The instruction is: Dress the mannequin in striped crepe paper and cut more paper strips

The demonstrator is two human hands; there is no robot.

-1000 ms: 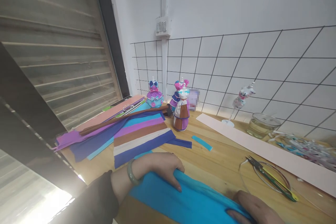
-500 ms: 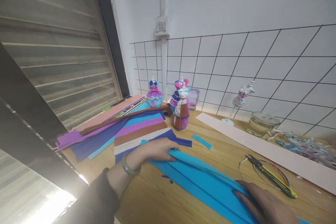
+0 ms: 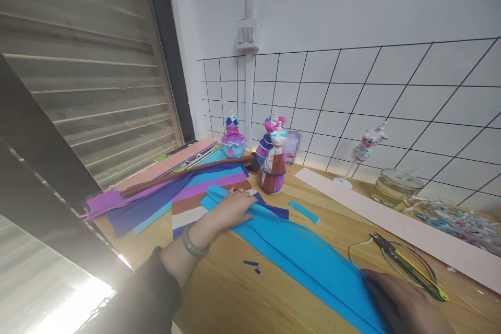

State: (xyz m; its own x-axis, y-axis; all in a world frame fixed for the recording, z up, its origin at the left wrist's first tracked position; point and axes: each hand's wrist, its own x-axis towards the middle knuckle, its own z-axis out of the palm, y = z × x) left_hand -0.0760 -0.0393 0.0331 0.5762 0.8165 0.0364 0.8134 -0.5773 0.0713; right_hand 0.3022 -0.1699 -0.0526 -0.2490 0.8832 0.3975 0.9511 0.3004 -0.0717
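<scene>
A long sheet of bright blue crepe paper (image 3: 301, 242) stretches diagonally across the wooden table between my two hands. My left hand (image 3: 234, 210), with a green bangle at the wrist, is closed around it near its far left end. That end lies over the striped strips of crepe paper (image 3: 191, 204), which are purple, brown, white and dark blue. At the lower right, my right hand (image 3: 407, 297) grips the nearer part of the blue sheet; it is blurred and its fingertips are partly hidden.
Small dress forms in paper dresses (image 3: 234, 141) (image 3: 273, 169) stand at the back, with a barer dress form (image 3: 368, 143) farther right. A pale pink strip (image 3: 352, 203), a glass bowl (image 3: 395, 188), green-and-yellow scissors (image 3: 415, 266), a short blue strip (image 3: 304, 212) and dark blue scraps (image 3: 252, 265) lie around.
My left hand has shifted up and left along the blue crepe paper, whose far end now lies farther over the striped strips. The view has turned slightly.
</scene>
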